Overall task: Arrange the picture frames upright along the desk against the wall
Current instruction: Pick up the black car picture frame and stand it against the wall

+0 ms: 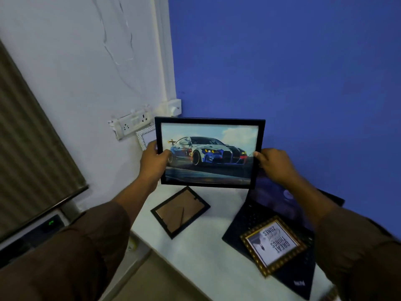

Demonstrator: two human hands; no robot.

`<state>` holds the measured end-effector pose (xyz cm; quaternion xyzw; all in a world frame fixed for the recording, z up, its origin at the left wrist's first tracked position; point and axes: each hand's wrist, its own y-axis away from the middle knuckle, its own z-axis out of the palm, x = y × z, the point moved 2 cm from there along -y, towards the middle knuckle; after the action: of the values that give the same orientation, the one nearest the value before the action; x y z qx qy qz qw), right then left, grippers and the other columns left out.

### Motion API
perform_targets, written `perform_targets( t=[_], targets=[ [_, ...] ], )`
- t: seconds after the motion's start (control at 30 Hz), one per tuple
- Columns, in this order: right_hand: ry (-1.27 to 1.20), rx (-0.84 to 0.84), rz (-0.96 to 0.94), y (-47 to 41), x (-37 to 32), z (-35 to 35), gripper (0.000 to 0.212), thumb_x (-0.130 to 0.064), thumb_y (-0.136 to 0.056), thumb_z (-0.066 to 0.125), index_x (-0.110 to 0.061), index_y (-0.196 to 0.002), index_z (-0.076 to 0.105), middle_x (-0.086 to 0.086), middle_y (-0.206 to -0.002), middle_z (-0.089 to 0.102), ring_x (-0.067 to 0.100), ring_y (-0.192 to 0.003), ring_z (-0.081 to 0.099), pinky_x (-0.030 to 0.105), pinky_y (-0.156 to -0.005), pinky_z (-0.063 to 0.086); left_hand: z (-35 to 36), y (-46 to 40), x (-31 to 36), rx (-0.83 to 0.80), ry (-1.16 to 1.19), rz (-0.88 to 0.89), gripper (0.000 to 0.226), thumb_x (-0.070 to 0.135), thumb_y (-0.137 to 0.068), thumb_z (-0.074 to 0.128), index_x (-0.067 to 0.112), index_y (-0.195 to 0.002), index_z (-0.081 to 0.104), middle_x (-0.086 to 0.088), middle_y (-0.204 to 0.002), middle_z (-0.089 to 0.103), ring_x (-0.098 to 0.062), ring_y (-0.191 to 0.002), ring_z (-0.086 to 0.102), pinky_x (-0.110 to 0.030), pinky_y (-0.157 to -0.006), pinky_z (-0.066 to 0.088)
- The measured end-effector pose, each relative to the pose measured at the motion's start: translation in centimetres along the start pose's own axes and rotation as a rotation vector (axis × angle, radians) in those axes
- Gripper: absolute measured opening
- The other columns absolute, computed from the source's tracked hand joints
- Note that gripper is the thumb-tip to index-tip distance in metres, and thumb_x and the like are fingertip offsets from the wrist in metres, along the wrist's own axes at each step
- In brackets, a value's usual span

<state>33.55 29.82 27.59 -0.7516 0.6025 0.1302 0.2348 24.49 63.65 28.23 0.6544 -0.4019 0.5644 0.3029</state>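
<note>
A large black-framed car picture (209,153) is held upright in the air above the white desk (208,253), near the blue wall. My left hand (153,162) grips its left edge and my right hand (274,162) grips its right edge. Below it a small black frame (180,211) lies face down on the desk, its brown backing and stand showing. A gold-edged frame with a text print (273,245) lies flat on the laptop. A white patterned frame (144,137) stands against the white wall, mostly hidden behind the car picture.
An open black laptop (260,216) sits on the desk at the right. A white socket strip (132,124) is fixed to the wall behind the frames. A striped curtain (32,148) hangs at the left above a dark device with a green light (51,223).
</note>
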Motion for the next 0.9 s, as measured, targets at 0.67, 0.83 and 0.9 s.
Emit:
perform_targets(
  t=[0.67,0.83,0.9],
  targets=[
    [-0.05,-0.038,0.305,-16.8,3.5,12.5,0.038,-0.029,-0.103,0.052,-0.002,-0.129,0.045,0.025,-0.102,0.066,0.04,-0.085,0.063,0.039,-0.067,0.048,9.9,-23.7,-10.0,-0.277,-0.075,-0.151,0.05,0.005,-0.086,0.059,0.029,-0.129,0.056,0.004,-0.117,0.067,-0.018,-0.111,0.063,-0.038,-0.1,0.052],
    [-0.082,-0.043,0.47,-20.1,5.9,15.8,0.041,-0.027,-0.101,0.057,-0.001,-0.13,0.045,0.026,-0.105,0.067,0.044,-0.09,0.065,0.047,-0.074,0.055,14.0,-30.1,-13.9,-0.464,-0.076,-0.228,0.045,0.01,-0.088,0.065,0.026,-0.129,0.057,0.01,-0.115,0.069,-0.015,-0.109,0.065,-0.034,-0.096,0.052],
    [-0.123,-0.021,0.555,-21.0,6.6,16.8,0.042,-0.029,-0.1,0.059,-0.003,-0.129,0.045,0.021,-0.104,0.066,0.039,-0.091,0.063,0.041,-0.071,0.051,15.7,-32.5,-15.6,-0.513,-0.096,-0.233,0.049,0.022,-0.085,0.071,0.024,-0.132,0.058,0.006,-0.122,0.068,-0.016,-0.112,0.064,-0.037,-0.099,0.051]
  ],
)
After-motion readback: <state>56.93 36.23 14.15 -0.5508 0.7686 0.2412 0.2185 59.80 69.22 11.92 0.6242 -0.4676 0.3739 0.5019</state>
